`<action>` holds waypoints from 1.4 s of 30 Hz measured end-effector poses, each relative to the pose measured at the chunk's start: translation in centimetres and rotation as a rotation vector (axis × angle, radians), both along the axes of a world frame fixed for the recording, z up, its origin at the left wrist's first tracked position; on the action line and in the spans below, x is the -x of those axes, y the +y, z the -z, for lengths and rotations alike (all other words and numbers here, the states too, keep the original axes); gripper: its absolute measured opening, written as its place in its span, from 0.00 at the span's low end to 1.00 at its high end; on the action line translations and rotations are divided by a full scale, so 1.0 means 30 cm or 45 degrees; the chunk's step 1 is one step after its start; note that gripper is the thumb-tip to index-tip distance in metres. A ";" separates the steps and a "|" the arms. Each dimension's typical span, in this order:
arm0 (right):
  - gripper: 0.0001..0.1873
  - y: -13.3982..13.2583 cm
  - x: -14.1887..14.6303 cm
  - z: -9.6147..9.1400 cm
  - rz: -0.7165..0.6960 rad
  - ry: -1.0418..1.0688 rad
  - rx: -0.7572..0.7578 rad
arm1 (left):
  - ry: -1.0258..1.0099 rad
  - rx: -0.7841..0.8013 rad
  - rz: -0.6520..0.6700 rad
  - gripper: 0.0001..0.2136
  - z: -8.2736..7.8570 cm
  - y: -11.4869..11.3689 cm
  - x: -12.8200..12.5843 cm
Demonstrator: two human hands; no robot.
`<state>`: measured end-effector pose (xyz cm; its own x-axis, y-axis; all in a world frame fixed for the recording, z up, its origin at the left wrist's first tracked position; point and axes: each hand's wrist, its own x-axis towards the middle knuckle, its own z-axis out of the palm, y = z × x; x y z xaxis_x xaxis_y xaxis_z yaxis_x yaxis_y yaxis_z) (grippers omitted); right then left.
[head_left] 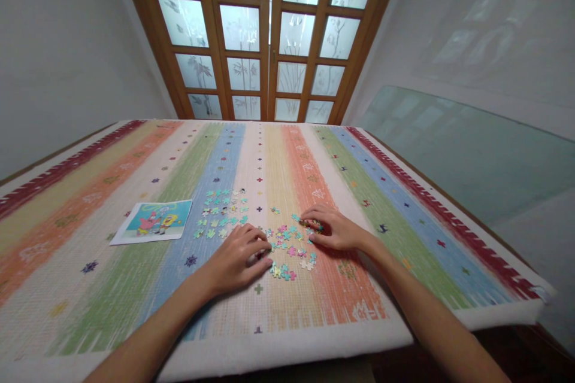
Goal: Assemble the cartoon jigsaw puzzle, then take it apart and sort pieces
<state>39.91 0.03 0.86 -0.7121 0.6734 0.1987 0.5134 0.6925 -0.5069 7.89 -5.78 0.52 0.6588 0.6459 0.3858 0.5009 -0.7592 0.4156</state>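
Note:
A loose pile of jigsaw pieces [291,251] in turquoise, pink, yellow and white lies on the striped tablecloth between my two hands. My left hand [240,258] rests at the pile's left edge, fingers loosely bent and thumb apart, fingertips beside the nearest pieces. On the right side my right hand [336,227] arches over some pieces, with a gap between thumb and fingers; what lies under the palm is partly hidden. Beyond my left hand, mostly turquoise and pale pieces [223,221] are spread in loose rows, separate from one another.
A printed picture sheet [155,221] with two cartoon figures lies left of the rows. The striped tablecloth [287,173] covers the large table. Beyond it stand wooden doors [273,60] with frosted panes, and a glass panel [471,143] leans along the right wall.

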 end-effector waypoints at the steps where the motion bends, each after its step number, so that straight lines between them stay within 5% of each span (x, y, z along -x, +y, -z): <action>1: 0.19 -0.001 0.001 0.000 0.005 0.002 -0.004 | -0.003 0.000 0.004 0.06 0.002 -0.004 -0.005; 16: 0.19 -0.006 0.006 0.007 -0.015 0.014 -0.026 | -0.019 -0.058 -0.118 0.05 0.049 -0.025 -0.064; 26: 0.19 0.003 -0.009 -0.004 -0.066 0.015 0.006 | -0.017 -0.051 -0.072 0.09 0.023 -0.017 -0.034; 34: 0.17 0.011 -0.020 0.000 -0.072 0.036 0.072 | -0.002 0.015 -0.037 0.24 0.067 -0.024 -0.036; 42: 0.17 0.003 -0.007 0.001 -0.084 0.049 0.086 | 0.058 0.039 -0.076 0.24 0.088 -0.036 -0.056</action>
<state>40.11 0.10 0.84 -0.7479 0.6384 0.1821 0.4474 0.6874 -0.5722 9.59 -6.86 -2.13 0.6352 0.6956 0.3357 0.5641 -0.7147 0.4136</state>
